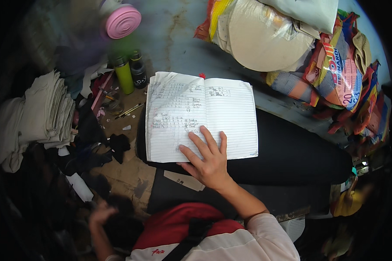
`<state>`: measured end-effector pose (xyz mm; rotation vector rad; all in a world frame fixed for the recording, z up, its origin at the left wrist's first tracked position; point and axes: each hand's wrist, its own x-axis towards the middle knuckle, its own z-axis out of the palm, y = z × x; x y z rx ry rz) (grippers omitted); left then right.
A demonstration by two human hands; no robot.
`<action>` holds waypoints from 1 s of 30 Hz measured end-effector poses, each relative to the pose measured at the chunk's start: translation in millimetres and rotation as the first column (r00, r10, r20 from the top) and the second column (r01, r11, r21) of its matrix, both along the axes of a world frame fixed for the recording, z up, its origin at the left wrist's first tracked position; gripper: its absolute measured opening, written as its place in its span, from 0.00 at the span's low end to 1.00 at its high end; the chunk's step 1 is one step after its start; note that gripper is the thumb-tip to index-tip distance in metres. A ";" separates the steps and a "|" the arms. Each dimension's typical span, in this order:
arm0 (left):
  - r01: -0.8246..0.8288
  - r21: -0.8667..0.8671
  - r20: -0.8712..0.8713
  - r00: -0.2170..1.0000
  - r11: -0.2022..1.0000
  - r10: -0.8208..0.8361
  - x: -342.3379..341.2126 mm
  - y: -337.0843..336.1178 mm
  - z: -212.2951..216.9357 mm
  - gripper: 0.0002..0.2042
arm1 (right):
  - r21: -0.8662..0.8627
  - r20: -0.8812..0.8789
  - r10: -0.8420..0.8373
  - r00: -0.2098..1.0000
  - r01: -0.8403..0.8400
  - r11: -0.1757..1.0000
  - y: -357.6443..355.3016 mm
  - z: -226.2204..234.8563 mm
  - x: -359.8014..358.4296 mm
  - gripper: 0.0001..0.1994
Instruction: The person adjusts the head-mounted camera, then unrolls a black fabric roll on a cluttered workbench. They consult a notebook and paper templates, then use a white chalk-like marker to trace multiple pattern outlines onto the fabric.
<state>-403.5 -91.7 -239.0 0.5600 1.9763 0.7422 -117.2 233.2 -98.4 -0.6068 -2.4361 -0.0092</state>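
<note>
An open lined notebook [231, 117] lies across my dark-trousered leg, its left page full of handwriting and its right page written only near the top. A red bit shows at the top of its spine. My right hand [209, 163] rests on the lower middle of the notebook with its fingers spread. Low on the left, my left hand [103, 212] is smeared by motion beside dark cloth [119, 219]; whether it holds anything does not show. Just below the notebook is a brown card piece [183, 180] with marker writing.
Folded pale cloth [43, 113] is stacked at the left. Behind the notebook stand a lime-green bottle [124, 76] and a dark bottle [138, 71]. A pink round lid [123, 21] is farther back. Colourful woven sacks [335, 69] and round beige pieces [265, 37] fill the far right.
</note>
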 end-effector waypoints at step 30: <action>-0.456 -0.132 -0.891 0.444 0.880 0.096 -250.0 292.0 6.5 0.17 | 0.057 0.066 -0.006 0.998 0.002 0.998 7.1 -8.9 6.2 0.23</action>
